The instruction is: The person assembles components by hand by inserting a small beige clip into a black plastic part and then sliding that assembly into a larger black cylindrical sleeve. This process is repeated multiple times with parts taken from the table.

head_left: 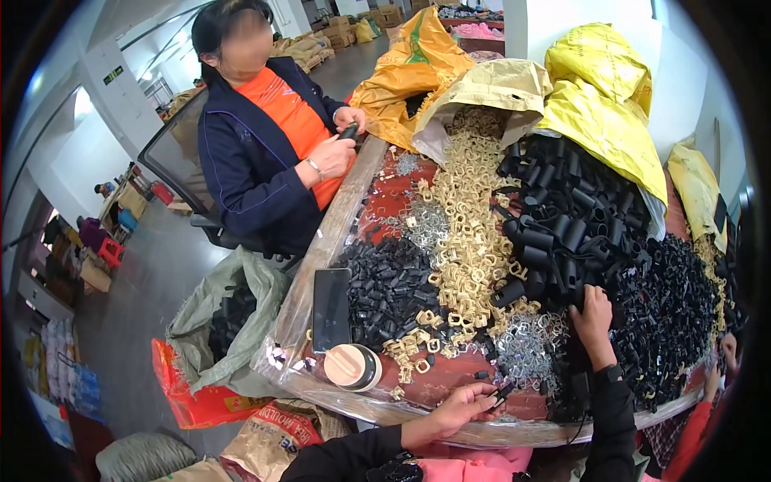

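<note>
Low in the middle, my left hand (459,408) pinches a small black plastic part (503,393) over the table's near edge. My right hand (594,321) reaches to the near side of a heap of black plastic tubes (574,233); its fingers curl round one tube there, partly hidden by the hand. Between my hands lies a pile of small silver metal clips (526,349). Beige ring-shaped pieces (470,233) spread down the middle of the table, and small black parts (385,281) are heaped to their left.
A phone (331,309) and a round lidded jar (352,367) sit at the table's left edge. Across from me, a seated person (273,153) holds a black piece. Yellow sacks (598,104) stand behind the heaps. An open green sack (233,313) is on the floor. Another person's hand (728,351) shows far right.
</note>
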### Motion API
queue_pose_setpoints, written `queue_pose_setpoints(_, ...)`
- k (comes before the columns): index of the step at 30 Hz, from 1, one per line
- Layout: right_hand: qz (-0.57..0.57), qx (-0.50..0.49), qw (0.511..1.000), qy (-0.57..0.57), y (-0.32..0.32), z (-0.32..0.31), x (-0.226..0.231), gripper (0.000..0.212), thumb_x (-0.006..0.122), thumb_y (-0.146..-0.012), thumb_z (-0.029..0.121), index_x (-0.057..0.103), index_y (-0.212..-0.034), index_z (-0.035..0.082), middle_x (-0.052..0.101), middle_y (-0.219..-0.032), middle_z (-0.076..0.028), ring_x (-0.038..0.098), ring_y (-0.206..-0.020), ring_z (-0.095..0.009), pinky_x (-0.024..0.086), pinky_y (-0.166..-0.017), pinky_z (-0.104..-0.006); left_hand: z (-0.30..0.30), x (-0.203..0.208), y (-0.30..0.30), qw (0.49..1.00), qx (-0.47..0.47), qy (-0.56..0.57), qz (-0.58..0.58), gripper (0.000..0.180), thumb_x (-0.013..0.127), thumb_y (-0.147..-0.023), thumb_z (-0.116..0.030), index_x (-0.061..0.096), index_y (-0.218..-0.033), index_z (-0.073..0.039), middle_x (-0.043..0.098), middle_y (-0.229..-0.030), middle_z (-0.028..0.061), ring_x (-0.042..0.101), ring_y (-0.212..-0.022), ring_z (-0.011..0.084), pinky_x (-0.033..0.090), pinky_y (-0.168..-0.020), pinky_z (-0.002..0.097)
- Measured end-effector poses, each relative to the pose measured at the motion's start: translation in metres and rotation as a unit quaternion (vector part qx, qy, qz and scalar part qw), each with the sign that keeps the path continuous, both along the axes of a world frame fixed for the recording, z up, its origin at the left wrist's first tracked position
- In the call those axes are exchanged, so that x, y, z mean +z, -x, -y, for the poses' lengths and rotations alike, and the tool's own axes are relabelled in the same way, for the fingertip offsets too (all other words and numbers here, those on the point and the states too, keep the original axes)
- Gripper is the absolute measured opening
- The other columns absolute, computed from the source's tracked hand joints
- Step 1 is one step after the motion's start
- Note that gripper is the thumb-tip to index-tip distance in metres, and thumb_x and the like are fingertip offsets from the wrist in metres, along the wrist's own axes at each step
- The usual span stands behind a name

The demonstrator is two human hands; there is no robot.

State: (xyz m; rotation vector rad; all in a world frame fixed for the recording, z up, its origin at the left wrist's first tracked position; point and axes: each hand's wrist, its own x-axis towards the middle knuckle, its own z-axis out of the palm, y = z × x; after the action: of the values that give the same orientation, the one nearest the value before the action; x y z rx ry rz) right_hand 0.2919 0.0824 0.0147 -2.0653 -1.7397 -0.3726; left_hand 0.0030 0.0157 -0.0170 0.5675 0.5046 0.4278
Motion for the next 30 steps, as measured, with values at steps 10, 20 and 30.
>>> queue_pose_setpoints(10, -0.491, 0.052, 0.857, -0.144, 0.001, 0.054, 0.023, 0.029, 0.050, -0.077, 0.011, 0.050, -0.104, -0.001, 0.052, -0.081, -0.002, 0.046, -0.068, -0.010, 0.037, -0.061, -0.0218, 0.023, 0.013, 0.005, 0.996, 0.044, -0.077, -0.028, 0.030, 0.050, -0.085, -0.014, 0.044, -0.112, -0.001, 0.057, -0.091, 0.0042, 0.053, -0.074, 0.0086, 0.045, -0.065, 0.0207)
queue_pose_setpoints(20, -0.620, 0.171, 0.764, 0.052, 0.063, 0.106, 0.045, 0.030, 0.038, -0.086, 0.023, 0.055, -0.095, -0.001, 0.049, -0.068, 0.000, 0.043, -0.057, -0.006, 0.033, -0.051, -0.0193, -0.002, 0.044, 0.015, 0.989, 0.141, -0.026, -0.040, 0.027, 0.051, -0.082, -0.007, 0.047, -0.109, -0.004, 0.056, -0.083, 0.0033, 0.054, -0.066, 0.0121, 0.045, -0.055, 0.0207)
queue_pose_setpoints(30, -0.585, 0.184, 0.780, 0.125, 0.097, 0.127, 0.040, 0.033, 0.036, -0.087, 0.023, 0.055, -0.093, -0.003, 0.056, -0.077, -0.006, 0.054, -0.067, -0.011, 0.043, -0.060, -0.0217, -0.004, 0.052, 0.003, 0.991, 0.045, -0.104, -0.071, 0.025, 0.055, -0.081, -0.011, 0.051, -0.102, 0.002, 0.053, -0.077, 0.0012, 0.047, -0.062, 0.0060, 0.034, -0.048, 0.0169)
